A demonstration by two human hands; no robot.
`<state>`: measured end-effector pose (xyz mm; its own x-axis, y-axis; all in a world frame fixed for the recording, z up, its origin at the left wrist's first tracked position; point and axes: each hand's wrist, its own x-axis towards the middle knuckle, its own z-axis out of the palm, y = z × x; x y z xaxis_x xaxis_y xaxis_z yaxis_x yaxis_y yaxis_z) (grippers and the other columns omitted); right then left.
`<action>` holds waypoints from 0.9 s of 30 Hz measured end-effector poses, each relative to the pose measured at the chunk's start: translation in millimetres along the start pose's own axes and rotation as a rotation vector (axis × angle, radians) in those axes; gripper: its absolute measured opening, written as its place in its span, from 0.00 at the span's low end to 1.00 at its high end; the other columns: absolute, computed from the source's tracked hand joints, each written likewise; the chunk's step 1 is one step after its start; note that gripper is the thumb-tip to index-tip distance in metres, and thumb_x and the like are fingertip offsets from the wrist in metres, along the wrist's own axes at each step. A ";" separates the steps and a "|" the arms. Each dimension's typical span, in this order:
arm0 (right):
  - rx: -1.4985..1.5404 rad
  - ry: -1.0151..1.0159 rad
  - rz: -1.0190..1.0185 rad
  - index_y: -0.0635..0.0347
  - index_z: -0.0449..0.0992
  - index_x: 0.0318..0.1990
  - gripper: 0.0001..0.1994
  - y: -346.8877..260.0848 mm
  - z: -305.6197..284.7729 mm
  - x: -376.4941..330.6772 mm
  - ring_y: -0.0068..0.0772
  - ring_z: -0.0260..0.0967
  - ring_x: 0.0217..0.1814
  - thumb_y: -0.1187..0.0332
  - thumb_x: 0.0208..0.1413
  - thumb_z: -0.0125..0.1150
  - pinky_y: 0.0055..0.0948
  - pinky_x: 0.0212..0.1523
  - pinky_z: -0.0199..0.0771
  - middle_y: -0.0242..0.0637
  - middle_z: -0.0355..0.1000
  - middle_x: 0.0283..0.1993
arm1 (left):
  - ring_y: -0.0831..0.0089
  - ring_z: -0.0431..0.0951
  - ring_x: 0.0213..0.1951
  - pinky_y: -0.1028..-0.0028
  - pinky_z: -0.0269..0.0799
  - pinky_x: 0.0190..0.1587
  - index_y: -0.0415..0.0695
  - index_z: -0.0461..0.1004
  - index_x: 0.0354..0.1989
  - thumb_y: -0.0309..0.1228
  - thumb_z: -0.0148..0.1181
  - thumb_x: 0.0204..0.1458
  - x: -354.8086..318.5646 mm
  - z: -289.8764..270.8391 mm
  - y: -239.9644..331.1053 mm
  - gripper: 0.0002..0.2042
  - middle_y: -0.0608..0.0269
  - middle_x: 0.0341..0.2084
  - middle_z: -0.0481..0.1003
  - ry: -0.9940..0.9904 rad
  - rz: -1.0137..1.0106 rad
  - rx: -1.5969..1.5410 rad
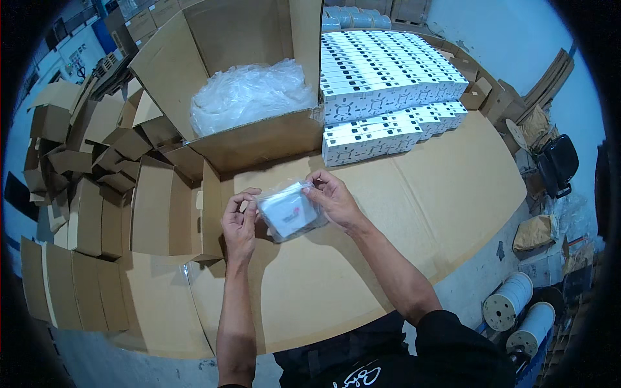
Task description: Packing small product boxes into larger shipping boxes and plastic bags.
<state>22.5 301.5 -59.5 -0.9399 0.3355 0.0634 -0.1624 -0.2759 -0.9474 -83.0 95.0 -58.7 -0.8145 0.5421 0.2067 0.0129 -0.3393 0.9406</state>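
Right hand (333, 200) is pinching the bag (288, 215) up top, left hand (239, 221) curls by its edge, can't tell if gripping.

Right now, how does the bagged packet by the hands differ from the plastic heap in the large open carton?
The bagged packet is held by the right hand; the plastic heap lies in the large open carton. The packet is far smaller than the heap. The packet looks mostly white; the heap looks translucent. Both show clear, creased plastic outside.
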 end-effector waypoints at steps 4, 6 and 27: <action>0.166 -0.052 -0.093 0.58 0.71 0.43 0.05 -3.3 4.1 -0.7 0.21 0.71 0.52 0.73 0.65 0.61 0.25 0.54 0.69 0.35 0.77 0.49 | 0.74 0.77 0.48 0.72 0.78 0.48 0.43 0.70 0.47 0.31 0.56 0.67 4.1 4.6 -1.3 0.07 0.59 0.54 0.72 0.021 0.055 -0.064; 0.191 -0.069 -0.119 0.58 0.71 0.43 0.05 -6.6 5.6 -2.9 0.24 0.71 0.55 0.73 0.65 0.61 0.27 0.58 0.67 0.39 0.77 0.53 | 0.72 0.77 0.49 0.70 0.78 0.50 0.45 0.70 0.48 0.32 0.55 0.67 3.8 12.0 4.9 0.07 0.60 0.56 0.71 0.023 0.057 -0.097; -0.134 -0.034 0.085 0.64 0.73 0.59 0.19 -10.7 10.9 -8.9 0.23 0.74 0.50 0.74 0.61 0.65 0.28 0.51 0.76 0.37 0.78 0.51 | 0.75 0.76 0.49 0.72 0.73 0.53 0.39 0.73 0.54 0.30 0.67 0.59 -1.8 17.3 -11.8 0.17 0.61 0.47 0.78 -0.001 -0.174 0.077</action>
<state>29.4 291.6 -46.5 -0.9587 0.2843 -0.0106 -0.0422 -0.1788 -0.9830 -71.5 111.3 -65.5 -0.8077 0.5882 0.0397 -0.0837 -0.1810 0.9799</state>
